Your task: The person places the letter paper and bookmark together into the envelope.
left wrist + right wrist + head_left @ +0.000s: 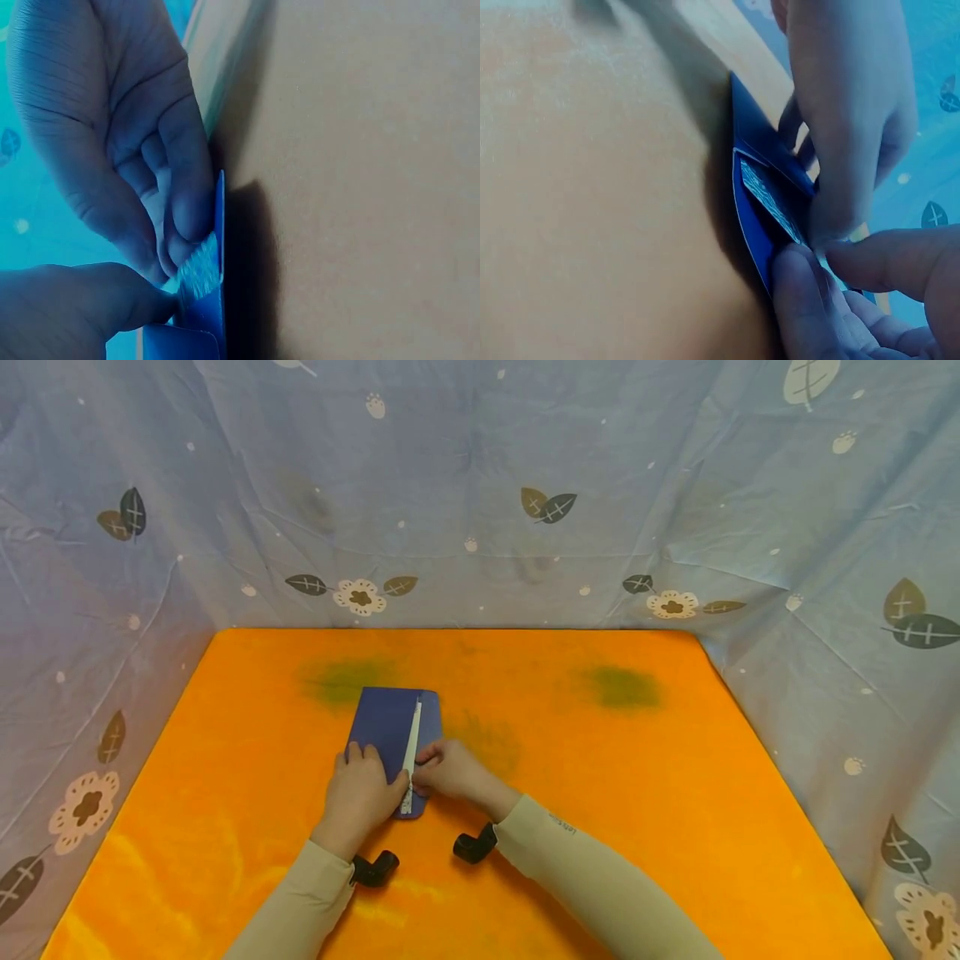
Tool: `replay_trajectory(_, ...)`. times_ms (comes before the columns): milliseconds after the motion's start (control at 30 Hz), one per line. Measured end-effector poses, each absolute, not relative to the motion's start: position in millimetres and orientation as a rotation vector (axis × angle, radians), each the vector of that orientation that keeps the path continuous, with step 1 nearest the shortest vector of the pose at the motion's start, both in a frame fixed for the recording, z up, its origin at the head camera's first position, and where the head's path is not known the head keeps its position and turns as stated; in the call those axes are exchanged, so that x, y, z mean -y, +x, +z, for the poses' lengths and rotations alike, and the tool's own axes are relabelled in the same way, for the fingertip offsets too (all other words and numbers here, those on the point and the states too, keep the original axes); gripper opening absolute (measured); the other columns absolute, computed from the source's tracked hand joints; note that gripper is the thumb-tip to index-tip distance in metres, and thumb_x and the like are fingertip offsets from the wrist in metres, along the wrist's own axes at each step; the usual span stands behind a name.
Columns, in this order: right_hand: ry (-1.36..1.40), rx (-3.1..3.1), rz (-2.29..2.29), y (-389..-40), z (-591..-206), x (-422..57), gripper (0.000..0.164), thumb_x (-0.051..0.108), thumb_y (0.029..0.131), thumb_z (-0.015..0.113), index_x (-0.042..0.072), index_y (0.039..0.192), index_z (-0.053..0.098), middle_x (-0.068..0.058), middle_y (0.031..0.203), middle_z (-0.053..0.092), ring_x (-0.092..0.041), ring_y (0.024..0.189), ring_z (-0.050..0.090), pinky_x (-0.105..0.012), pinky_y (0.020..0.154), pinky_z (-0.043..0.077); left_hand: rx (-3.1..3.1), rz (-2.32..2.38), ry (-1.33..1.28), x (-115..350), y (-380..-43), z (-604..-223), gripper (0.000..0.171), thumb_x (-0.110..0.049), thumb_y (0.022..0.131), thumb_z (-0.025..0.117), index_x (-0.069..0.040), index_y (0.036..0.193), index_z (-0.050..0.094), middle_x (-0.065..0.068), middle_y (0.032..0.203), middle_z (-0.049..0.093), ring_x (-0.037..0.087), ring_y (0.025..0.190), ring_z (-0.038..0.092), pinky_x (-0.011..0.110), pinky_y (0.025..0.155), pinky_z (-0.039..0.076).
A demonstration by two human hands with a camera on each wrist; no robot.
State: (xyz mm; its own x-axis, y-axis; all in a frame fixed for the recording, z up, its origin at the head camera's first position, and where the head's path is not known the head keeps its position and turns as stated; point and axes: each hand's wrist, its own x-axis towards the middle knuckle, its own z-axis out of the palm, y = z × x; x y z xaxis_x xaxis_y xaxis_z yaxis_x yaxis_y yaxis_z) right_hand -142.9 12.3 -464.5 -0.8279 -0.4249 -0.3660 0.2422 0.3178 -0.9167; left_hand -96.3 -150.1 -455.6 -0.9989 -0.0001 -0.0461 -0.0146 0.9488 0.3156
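A dark blue envelope (381, 717) lies left of the table's middle, its flap (431, 717) folded out to the right. Along its mouth shows a pale printed paper (412, 735); in the right wrist view this paper (769, 201) sits inside the pocket. My left hand (360, 795) holds the envelope, fingers over its left side and thumb at the mouth. With bent thumb and forefinger, my right hand (456, 771) pinches the paper near the mouth's lower end. In the left wrist view, the fingertips meet beside the paper (199, 271). Their exact contact is partly hidden.
An orange cloth (600, 760) covers the table, with greenish smudges toward the back. Grey-blue patterned curtains (472, 502) hang behind and at both sides. A black wrist camera mount (375, 869) sits at the left cuff, another black mount (474, 845) at the right cuff.
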Motion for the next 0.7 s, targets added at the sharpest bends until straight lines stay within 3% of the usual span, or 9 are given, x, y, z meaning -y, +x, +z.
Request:
replay_trajectory(233,-0.107,-1.933,-1.606,-137.0,-464.8,-5.7,0.025,-0.003,0.082,0.067,-0.004,0.104,0.055,-0.016,0.075,0.069,-0.027,0.066,0.07,-0.034,0.063,0.059,-3.037,0.491,-0.021,150.5,-95.3,-454.6,0.08,-0.041,0.091,0.062,0.025,0.131,0.039,0.048,0.134,0.034,0.062,0.125,0.032,0.063,0.1,0.035)
replay_trajectory(400,-0.111,-1.86,-1.626,-136.4,-466.4,-5.7,0.023,-0.007,0.087,0.059,-0.004,0.109,0.055,-0.016,0.081,0.069,-0.025,0.07,0.07,-0.033,0.065,0.059,-3.037,0.51,-0.02,150.8,-95.5,-453.9,0.08,-0.041,0.091,0.062,0.025,0.131,0.04,0.047,0.134,0.035,0.062,0.124,0.033,0.063,0.099,0.036)
replay_trajectory(700,-0.056,-1.856,-1.645,-140.7,-464.2,-11.8,0.024,-0.007,0.091,0.057,-0.005,0.113,0.049,-0.019,0.083,0.069,-0.028,0.069,0.07,-0.035,0.064,0.059,-3.041,0.51,-0.029,149.9,-96.4,-454.5,0.08,-0.041,0.09,0.063,0.024,0.13,0.041,0.047,0.134,0.036,0.061,0.124,0.034,0.063,0.1,0.036)
